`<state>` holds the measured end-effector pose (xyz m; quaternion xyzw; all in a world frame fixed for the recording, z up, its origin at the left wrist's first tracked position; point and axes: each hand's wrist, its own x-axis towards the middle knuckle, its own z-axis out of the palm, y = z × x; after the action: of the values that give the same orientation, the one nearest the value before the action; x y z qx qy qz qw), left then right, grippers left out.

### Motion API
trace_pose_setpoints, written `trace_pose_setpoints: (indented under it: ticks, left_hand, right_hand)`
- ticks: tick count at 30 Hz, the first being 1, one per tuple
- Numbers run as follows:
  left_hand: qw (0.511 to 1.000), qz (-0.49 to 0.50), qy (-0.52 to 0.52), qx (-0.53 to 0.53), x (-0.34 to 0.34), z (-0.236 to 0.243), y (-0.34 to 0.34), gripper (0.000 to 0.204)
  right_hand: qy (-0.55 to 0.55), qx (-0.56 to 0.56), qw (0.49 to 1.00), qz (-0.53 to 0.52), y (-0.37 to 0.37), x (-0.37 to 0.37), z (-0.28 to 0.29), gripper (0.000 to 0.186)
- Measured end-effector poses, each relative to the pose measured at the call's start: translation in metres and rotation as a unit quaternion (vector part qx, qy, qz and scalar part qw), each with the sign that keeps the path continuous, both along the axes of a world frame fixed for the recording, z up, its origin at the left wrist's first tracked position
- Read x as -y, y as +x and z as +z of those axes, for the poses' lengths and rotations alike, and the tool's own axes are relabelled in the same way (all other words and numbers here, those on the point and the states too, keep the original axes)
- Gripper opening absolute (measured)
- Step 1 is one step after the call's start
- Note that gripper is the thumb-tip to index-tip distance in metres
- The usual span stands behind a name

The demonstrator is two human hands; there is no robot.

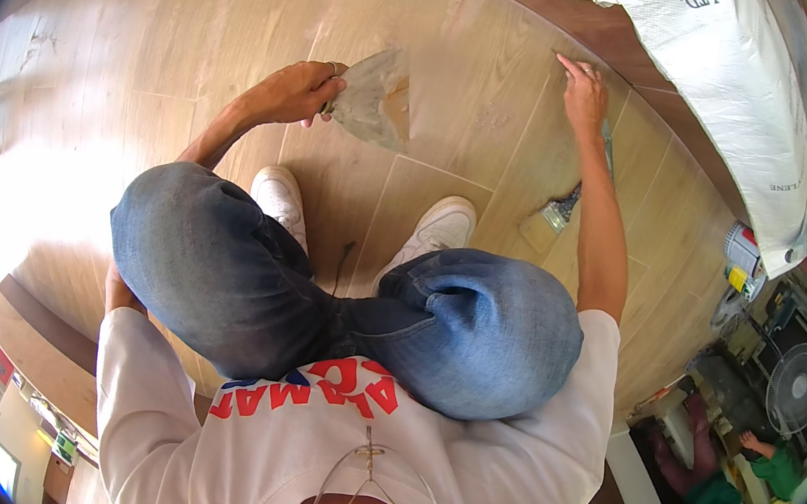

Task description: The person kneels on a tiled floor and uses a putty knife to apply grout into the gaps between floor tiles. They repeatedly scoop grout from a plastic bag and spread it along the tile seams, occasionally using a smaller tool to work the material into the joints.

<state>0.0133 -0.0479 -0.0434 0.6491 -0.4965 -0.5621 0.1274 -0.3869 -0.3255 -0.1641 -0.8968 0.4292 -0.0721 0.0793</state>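
My left hand (307, 91), with a ring on one finger, is closed round the narrow end of a grey fan-shaped scraper (373, 102). A brown patch marks the scraper's broad blade, which is just over the wood-look floor. Farther right, my right hand (585, 94) reaches toward the floor near the wall, index finger stretched out; its other fingers are partly hidden. Beneath my right forearm a paintbrush (561, 207) shows its bristles and ferrule, and the forearm covers part of its bluish handle. Whether the hand touches that handle I cannot make out.
My white shoes (279, 198) stand on the plank-patterned floor (469, 48) between my bent knees. A white woven sack (734, 101) leans at the far right. Near it are small cans (743, 249) and a fan (797, 389). Another person in green (716, 497) is at lower right.
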Motion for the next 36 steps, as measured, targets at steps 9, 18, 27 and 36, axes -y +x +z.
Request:
trace_pose_setpoints:
  ticks: [9,18,27,36]
  left_hand:
    - [1.000,0.001,0.000,-0.001,0.001,-0.002,-0.002,0.040]
    - [1.000,0.012,-0.019,-0.022,-0.001,-0.005,0.002,0.039]
    - [1.000,0.005,-0.008,-0.002,-0.002,-0.008,0.000,0.040]
    - [0.998,0.011,-0.003,-0.058,0.000,-0.007,0.005,0.037]
  right_hand:
    - [-0.061,0.034,0.996,-0.048,-0.001,0.032,-0.005,0.036]
    - [0.023,0.018,0.999,0.024,-0.021,0.013,0.002,0.037]
    - [-0.052,0.025,0.998,-0.019,-0.002,0.031,0.000,0.035]
    - [0.049,-0.003,0.998,0.051,-0.021,-0.028,0.017,0.036]
